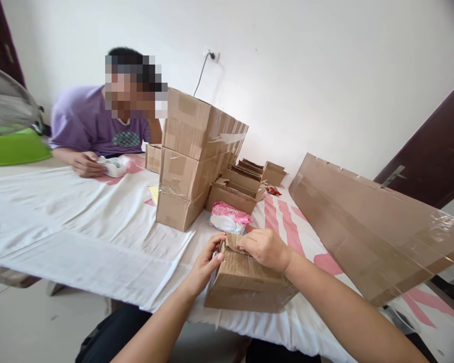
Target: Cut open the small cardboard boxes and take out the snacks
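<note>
In front of me a taped cardboard box (255, 285) lies near the table's front edge. My left hand (208, 261) grips its far left corner, with the thumb on top and the fingers over the far edge. With its fingers closed, my right hand (265, 247) pinches a crumpled cardboard flap (233, 243) at the box's far top edge. The right fingertips are partly hidden, so I cannot see whether tape is between them. Just behind the box is a pink and white pack of wipes (230, 220).
Stacked cardboard boxes (181, 174) rise at the left of centre. Several opened boxes (232, 194) stand behind the wipes. A large cardboard panel (355, 217) leans along the right. Across the table, a person in a purple shirt (79, 118) rests a hand on a white object (114, 167).
</note>
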{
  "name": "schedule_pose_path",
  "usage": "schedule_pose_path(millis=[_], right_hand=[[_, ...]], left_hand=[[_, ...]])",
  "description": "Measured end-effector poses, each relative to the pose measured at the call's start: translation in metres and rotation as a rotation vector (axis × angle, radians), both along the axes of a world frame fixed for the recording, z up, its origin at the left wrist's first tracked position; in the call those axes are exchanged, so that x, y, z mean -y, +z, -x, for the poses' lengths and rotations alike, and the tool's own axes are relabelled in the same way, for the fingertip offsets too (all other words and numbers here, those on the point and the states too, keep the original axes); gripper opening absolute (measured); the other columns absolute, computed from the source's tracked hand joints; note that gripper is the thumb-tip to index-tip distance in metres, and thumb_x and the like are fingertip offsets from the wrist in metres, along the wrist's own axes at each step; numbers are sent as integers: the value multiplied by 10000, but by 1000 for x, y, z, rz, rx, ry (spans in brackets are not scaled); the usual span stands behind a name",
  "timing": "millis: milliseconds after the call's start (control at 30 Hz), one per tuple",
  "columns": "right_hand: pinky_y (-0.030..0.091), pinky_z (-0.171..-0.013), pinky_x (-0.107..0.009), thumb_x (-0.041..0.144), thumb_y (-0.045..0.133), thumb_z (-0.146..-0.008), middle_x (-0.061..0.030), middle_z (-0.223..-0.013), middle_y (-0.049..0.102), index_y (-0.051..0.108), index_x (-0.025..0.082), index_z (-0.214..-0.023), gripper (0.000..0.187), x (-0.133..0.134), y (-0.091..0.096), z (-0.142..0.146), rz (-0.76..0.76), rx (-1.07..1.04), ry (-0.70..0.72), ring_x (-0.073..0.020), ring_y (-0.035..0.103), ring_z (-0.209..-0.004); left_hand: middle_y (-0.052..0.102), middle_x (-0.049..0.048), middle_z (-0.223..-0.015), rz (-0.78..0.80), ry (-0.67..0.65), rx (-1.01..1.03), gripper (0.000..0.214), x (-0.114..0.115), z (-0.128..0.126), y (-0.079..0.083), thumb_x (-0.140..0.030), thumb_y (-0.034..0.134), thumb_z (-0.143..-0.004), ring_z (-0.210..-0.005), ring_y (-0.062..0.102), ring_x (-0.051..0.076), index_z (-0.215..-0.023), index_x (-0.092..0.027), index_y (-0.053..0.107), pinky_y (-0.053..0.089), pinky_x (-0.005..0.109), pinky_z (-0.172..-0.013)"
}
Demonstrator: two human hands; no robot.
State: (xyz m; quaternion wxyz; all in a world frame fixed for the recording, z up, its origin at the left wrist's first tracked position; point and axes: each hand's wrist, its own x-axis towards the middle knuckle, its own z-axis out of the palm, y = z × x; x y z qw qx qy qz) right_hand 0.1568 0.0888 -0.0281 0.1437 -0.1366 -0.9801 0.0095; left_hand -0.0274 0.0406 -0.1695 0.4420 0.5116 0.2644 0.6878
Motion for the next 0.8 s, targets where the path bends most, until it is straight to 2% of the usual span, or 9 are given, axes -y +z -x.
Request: schedule_pose_path(millis=[167,300,433,533,600,667,733,800], right_hand=[[462,-736,-320,198,418,-957,-62,-940,728,685,250,-995,275,-1,7,-5,17,50,64,-185,599,-772],[439,-662,-308,197,426,-942,-71,-830,703,679,236,-892,261,3,11,0,34,56,83,-175,550,-668],[396,-603,-308,170,412,-936,-72,-731,647,617,219,-758,276,1,12,8,-47,92,174,-172,503,-608],[395,-610,-312,157,422,-923,-69,-737,641,611,219,-756,259,-6,8,11,-100,96,197,-179,516,-636],[423,-657,-323,157,438,-918,-77,-778,661,633,215,-803,234,-8,2,12,-87,52,116,-191,553,-700],[452,-724,-349,163,470,-907,-82,-822,679,648,210,-828,200,-5,-2,13,-4,-17,-16,-208,587,-774],[467,-783,-378,169,537,-871,-77,-874,687,652,210,-844,125,4,-4,15,162,-101,-184,-219,604,-832],[475,-835,-395,177,606,-819,-68,-957,680,645,215,-914,110,17,-1,19,417,-212,-343,-220,612,-900]], left_hand=[[567,88,-1308,-6,-12,-2,476,0,0,-1,-541,653,-821,-1267,463,337,-1197,-254,598,342,436,-1061],[571,83,-1282,-9,20,-17,467,0,-1,-2,-540,646,-826,-1241,476,323,-1189,-250,599,339,435,-1059],[570,86,-1281,-11,26,-12,497,-1,-2,-4,-561,641,-820,-1192,506,312,-1198,-242,589,353,438,-1046],[561,87,-1287,-34,25,-10,499,-3,-2,-7,-563,636,-825,-1200,498,313,-1206,-244,588,350,437,-1048],[552,91,-1293,-43,23,-12,499,-4,-2,-8,-558,632,-831,-1214,486,317,-1212,-239,585,345,438,-1049],[546,92,-1296,-48,20,-14,495,-4,-2,-10,-551,632,-835,-1224,476,317,-1216,-238,579,341,439,-1051],[539,89,-1305,-55,14,-14,493,-4,-2,-11,-546,627,-842,-1232,470,315,-1225,-241,569,334,437,-1054],[538,88,-1311,-64,4,-13,502,-5,-2,-11,-552,625,-841,-1234,470,316,-1233,-244,561,335,435,-1052]])
